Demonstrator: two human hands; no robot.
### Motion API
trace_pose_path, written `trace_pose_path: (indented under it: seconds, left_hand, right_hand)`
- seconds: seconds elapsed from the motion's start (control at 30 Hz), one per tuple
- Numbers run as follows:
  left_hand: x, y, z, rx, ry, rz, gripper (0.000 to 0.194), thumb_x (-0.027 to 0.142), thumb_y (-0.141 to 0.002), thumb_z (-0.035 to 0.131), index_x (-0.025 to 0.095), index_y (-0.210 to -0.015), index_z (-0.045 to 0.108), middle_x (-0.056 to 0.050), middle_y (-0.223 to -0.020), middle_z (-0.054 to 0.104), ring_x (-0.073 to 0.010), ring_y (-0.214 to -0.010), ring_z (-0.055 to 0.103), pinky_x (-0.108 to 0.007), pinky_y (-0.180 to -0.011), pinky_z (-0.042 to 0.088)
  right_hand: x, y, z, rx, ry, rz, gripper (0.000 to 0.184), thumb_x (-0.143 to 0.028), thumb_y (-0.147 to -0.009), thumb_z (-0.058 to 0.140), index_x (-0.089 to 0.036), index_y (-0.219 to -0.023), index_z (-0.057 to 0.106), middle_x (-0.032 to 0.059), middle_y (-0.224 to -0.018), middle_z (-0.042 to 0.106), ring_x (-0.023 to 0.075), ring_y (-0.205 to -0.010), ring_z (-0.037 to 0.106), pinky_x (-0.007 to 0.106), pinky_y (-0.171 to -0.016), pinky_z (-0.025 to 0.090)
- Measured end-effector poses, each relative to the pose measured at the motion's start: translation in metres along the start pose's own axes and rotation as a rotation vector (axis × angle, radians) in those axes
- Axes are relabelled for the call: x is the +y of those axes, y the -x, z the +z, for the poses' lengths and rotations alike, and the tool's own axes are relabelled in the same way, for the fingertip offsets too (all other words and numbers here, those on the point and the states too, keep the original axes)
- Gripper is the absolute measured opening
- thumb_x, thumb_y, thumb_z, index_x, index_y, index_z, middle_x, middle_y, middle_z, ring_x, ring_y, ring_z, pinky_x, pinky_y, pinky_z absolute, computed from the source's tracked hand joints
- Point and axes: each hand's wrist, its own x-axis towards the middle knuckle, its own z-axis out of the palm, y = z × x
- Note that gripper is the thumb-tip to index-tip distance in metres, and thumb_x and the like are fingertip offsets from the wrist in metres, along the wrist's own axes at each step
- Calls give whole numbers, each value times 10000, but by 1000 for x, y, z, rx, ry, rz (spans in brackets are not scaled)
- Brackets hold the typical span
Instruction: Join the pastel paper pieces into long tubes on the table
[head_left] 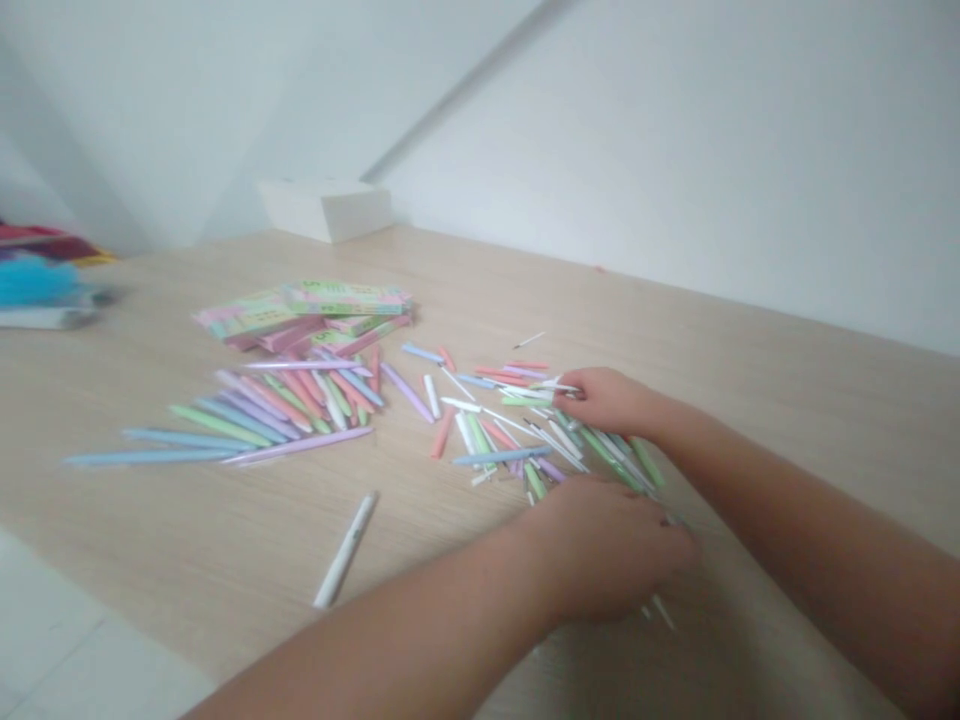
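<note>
A loose pile of pastel and white pen parts lies on the table, with barrels, short caps and thin white refills mixed together. At its far right side my right hand is closed, its fingertips pinching a small white pen part. My left hand is at the pile's near edge, back of the hand up, fingers curled and blurred. Thin white sticks show just below it; what its fingers hold is hidden. Left of the pile, whole-looking pastel pens lie fanned out.
Pink and green pen boxes are stacked behind the fanned pens. A white pen lies alone near my left forearm. Toward the wall stands a white box. Blue and red items sit at the far left of the wooden table.
</note>
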Motion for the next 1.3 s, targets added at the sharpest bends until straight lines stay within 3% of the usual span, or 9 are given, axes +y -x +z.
trace_pose_path:
  seconds: [0.1, 0.23, 0.4, 0.73, 1.0, 1.17, 1.3]
  left_hand:
    - [1, 0, -1, 1, 4, 2, 204, 196, -950, 518, 185, -1085, 671, -70, -1072, 747, -238, -920, 710, -388, -762, 537]
    - [1, 0, -3, -3, 2, 5, 195, 204, -951, 516, 182, -1074, 665, -65, -1034, 748, -232, -909, 710, -372, -729, 539]
    - [0, 0, -4, -2, 3, 8, 177, 222, -941, 553, 174, -1071, 664, -66, -1002, 744, -239, -898, 710, -388, -703, 541]
    - [0, 0, 0, 5, 40, -14, 150, 200, -922, 550, 206, -1025, 658, -26, -942, 747, -250, -858, 710, -404, -668, 523]
    - [-2, -1, 3, -3, 38, -3, 159, 194, -934, 512, 197, -1005, 654, -23, -880, 739, -245, -802, 708, -395, -651, 520]
    - [-2, -1, 3, -4, 44, -2, 146, 190, -937, 523, 191, -993, 657, -35, -882, 741, -242, -829, 709, -375, -649, 503]
    - [-1, 0, 2, 5, 50, 12, 122, 205, -933, 547, 186, -983, 657, -35, -917, 746, -241, -829, 709, -370, -627, 495]
  right_hand:
    - [9, -10, 2, 73, 8, 84, 347, -380, -947, 471, -179, -1062, 730, 88, -943, 761, 221, -825, 668, 263, -687, 418]
    - [27, -24, 10, 80, -8, 117, 345, -321, -898, 519, -197, -1155, 713, 81, -1026, 763, 224, -898, 674, 259, -733, 439]
    - [35, -35, 13, 59, -37, 73, 298, -329, -887, 534, -200, -1057, 742, 57, -997, 771, 210, -894, 676, 248, -741, 448]
    - [-7, -72, 7, 52, -11, -87, 329, -349, -930, 545, -229, -1184, 716, 46, -1127, 761, 188, -960, 674, 234, -791, 443]
    - [-16, -105, 3, -25, 126, -58, 299, -353, -919, 586, -187, -1108, 747, 117, -1121, 766, 226, -964, 685, 266, -765, 428]
    - [-5, -107, 3, -25, 159, -48, 305, -379, -911, 604, -190, -1104, 744, 117, -1102, 767, 226, -937, 682, 270, -745, 414]
    - [28, -91, 1, 98, 160, 49, 374, -405, -995, 450, -195, -1170, 704, 117, -1129, 755, 234, -989, 671, 275, -779, 418]
